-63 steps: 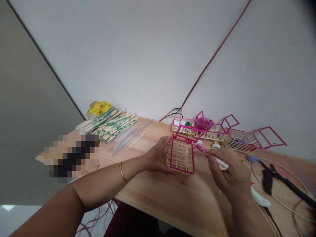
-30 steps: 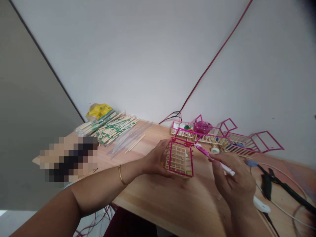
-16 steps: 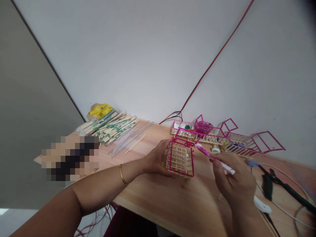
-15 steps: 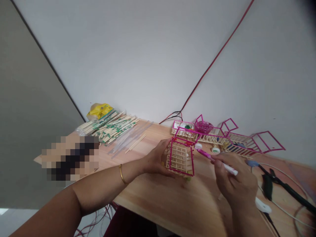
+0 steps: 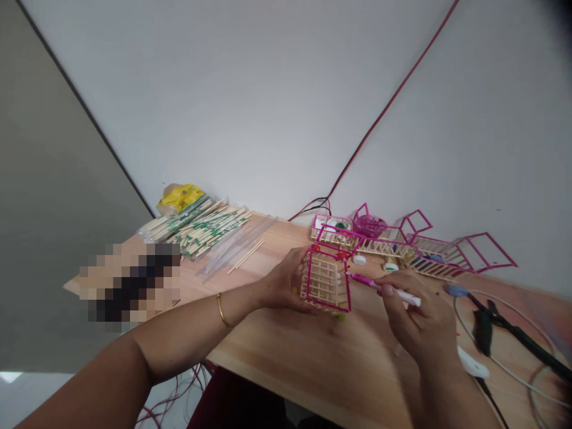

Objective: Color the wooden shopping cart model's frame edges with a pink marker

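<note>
My left hand (image 5: 286, 283) is wrapped round the side of a small shopping cart model (image 5: 325, 280) built from thin wooden sticks, its rim edged in pink. The cart is held up above the wooden table, tilted so its slatted grid faces me. Between the thumb and fingers of my right hand (image 5: 417, 313) is a slim paintbrush (image 5: 404, 295) with a white handle and a pink front part. Its tip is at the cart's right pink edge; whether it touches I cannot tell. Red and yellow-green round bits show at the cart's corners.
Behind stand more pink-edged stick carts (image 5: 384, 243), one holding small white pots, and a pink-stained clear cup (image 5: 372, 225). White lids (image 5: 358, 260) lie nearby. Bundled sticks (image 5: 210, 229) and clear strips (image 5: 239, 250) lie left. A black-handled tool (image 5: 504, 328) and cables lie right.
My right hand has moved slightly left, bringing the paintbrush tip from the cart's upper right corner down to its right edge. My left hand keeps its hold on the cart.
</note>
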Action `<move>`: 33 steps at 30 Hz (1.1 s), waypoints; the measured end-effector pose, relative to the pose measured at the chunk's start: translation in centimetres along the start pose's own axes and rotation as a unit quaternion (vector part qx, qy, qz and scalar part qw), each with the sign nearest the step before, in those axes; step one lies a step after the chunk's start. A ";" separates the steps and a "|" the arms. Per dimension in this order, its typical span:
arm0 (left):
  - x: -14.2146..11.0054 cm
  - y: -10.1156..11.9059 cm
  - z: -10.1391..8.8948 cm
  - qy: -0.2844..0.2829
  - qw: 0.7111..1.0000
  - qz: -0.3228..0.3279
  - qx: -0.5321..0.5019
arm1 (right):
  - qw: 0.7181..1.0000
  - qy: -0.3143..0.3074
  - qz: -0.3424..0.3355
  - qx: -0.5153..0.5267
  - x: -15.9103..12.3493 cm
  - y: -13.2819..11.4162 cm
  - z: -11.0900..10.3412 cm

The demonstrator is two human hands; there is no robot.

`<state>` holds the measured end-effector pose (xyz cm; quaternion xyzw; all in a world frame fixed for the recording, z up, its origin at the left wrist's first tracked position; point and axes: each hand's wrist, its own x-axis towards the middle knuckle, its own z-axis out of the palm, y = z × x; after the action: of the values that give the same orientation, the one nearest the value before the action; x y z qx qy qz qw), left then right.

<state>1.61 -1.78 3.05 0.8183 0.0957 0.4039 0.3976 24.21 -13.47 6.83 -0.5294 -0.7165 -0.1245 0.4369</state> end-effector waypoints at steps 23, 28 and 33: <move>-0.9 -2.0 -0.7 0.064 0.995 -0.063 0.053 | 0.992 -0.005 -0.017 0.126 -0.5 -0.5 -0.6; -0.9 -1.8 -0.6 0.084 0.991 -0.083 0.066 | 0.990 -0.025 -0.047 0.131 -0.3 -1.3 -0.2; -0.9 -1.4 -0.5 0.098 0.987 -0.093 0.086 | 0.984 -0.041 -0.098 0.144 -0.2 -2.2 0.7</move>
<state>0.89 -0.96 1.64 0.7937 0.2446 0.4333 0.3500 21.92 -14.06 6.87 -0.3923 -0.7928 -0.0404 0.4646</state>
